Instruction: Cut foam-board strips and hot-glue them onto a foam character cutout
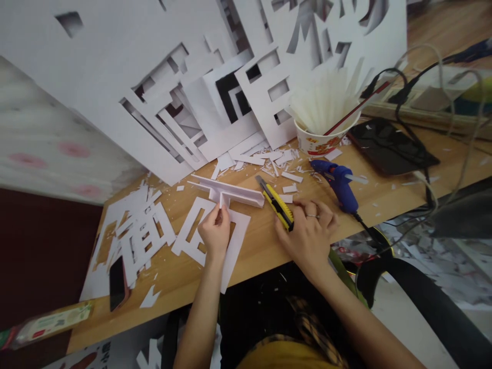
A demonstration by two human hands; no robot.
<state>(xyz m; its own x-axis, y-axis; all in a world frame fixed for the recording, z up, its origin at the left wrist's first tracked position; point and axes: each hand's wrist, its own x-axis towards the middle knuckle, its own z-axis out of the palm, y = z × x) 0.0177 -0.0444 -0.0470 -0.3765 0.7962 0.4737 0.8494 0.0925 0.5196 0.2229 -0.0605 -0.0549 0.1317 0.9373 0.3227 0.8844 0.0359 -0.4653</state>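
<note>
On the wooden tabletop (261, 246), a dark phone (117, 282) lies among white cut-outs (142, 236). The left hand (215, 233) has its grip pinching a white strip (230, 192) at mid-table. The right hand (307, 230) has its grip wrapped around a yellow knife (277, 204), with the blade pointing toward the strip. A blue glue gun (340, 184) lies just beside it.

Both forearms are bare up from the lower frame edge. The right hand (307, 233) wears a thin ring (312, 216) on one finger. At lower centre shows a mustard-yellow garment (284, 357) beside dark checked fabric (307, 319)
</note>
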